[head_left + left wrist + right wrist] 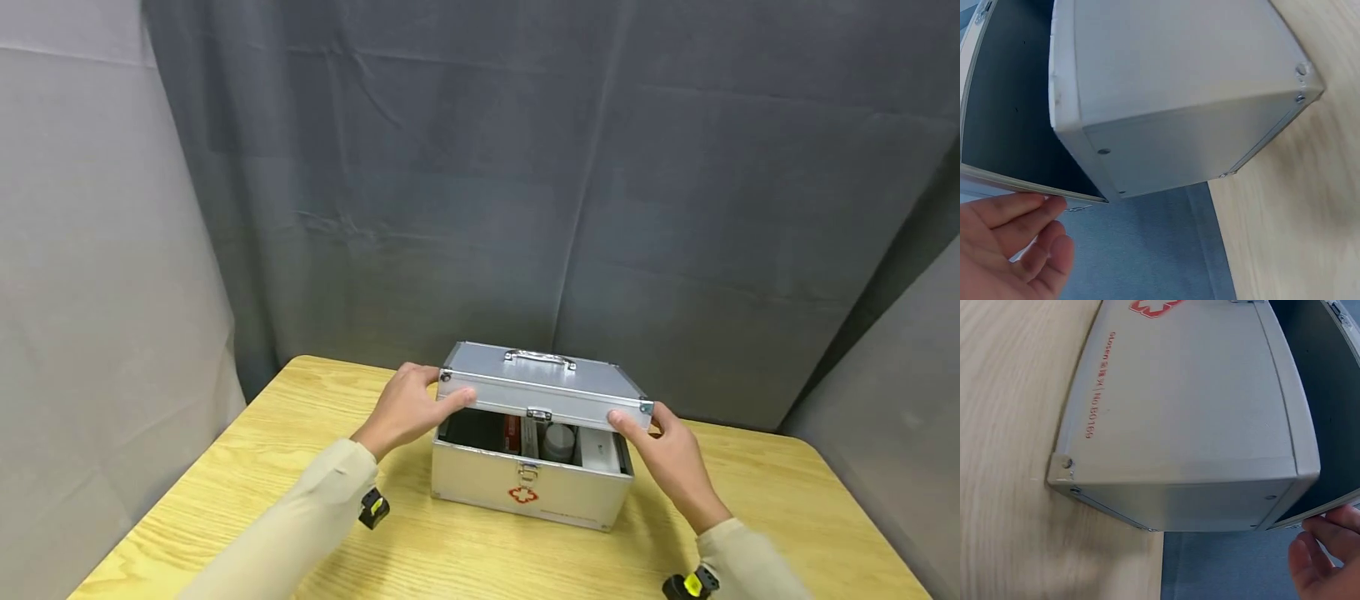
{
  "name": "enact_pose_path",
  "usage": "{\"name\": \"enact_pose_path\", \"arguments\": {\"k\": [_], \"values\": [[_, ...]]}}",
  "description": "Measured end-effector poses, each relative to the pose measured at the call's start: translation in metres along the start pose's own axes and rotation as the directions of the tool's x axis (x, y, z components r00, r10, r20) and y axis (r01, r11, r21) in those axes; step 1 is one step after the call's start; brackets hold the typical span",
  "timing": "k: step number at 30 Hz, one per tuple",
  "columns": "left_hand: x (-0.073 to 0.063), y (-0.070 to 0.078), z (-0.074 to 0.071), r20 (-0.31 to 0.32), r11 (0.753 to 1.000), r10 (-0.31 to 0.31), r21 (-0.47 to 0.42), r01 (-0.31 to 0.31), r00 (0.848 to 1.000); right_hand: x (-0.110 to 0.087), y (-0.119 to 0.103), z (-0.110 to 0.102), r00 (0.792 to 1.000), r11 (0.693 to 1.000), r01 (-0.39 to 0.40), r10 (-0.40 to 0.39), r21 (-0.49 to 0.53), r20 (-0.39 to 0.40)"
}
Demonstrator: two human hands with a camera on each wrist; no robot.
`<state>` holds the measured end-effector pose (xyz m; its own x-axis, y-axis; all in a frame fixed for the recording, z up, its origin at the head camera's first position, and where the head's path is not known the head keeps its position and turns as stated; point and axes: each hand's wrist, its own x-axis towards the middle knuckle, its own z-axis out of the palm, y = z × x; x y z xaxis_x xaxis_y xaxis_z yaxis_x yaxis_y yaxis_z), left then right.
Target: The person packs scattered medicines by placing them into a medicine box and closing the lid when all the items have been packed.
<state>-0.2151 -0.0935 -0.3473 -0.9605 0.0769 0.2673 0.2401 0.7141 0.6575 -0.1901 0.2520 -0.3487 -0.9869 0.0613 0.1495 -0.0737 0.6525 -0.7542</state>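
A silver first-aid box [487, 483] with a red cross on its front stands on the table. Its hinged lid [547, 398] is tilted partway up, a metal carrying handle [540, 357] on top. My left hand [408, 408] grips the lid's left front corner, thumb across the front and fingers along the side. At the right front corner my right hand [663, 446] holds the lid the same way. Through the gap show a white bottle [558, 442], a white carton [597, 450] and a red pack [512, 434]. The lid's dark inside [1010, 100] appears in the left wrist view.
The light wood table [300, 433] has rounded back corners. Close behind it hangs a grey curtain [450, 208], with pale cloth panels [90, 250] on both sides. On the box front, a latch [528, 472] sits above the cross.
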Motion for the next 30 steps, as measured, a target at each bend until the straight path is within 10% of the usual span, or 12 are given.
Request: {"name": "enact_pose_path", "arguments": {"k": [30], "values": [[-0.009, -0.016, 0.009, 0.069, 0.994, 0.088, -0.068, -0.084, 0.994, -0.015, 0.019, 0.012, 0.999, 0.998, 0.027, -0.028, -0.057, -0.015]]}}
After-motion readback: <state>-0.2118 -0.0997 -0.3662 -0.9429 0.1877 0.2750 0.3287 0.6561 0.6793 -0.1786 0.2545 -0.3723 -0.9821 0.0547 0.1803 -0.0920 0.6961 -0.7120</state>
